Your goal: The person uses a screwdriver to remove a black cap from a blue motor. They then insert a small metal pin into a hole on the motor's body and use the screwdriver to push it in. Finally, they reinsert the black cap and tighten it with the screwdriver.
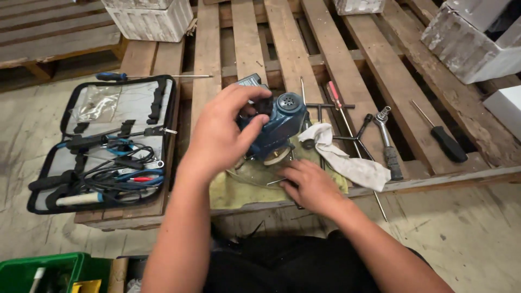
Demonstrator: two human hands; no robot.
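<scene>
My left hand (pixel 220 133) grips a blue power tool (pixel 279 122) from above and behind, holding it upright over a yellow-green cloth (pixel 230 190) on a wooden pallet (pixel 249 43). The tool's pale round base (pixel 275 157) points down at the cloth. My right hand (pixel 309 184) rests flat on the cloth just below the tool, fingers apart, beside a thin metal piece; whether it holds anything I cannot tell. A white rag (pixel 347 160) lies right of the tool.
An open black tool case (pixel 116 141) with pliers and cables lies left. A blue-handled screwdriver (pixel 135 76) lies above it. Screwdrivers, a metal hand tool (pixel 388 144) and a black-handled driver (pixel 442 138) lie right. White blocks (pixel 472 43) stand behind. A green crate (pixel 49 271) sits at the lower left.
</scene>
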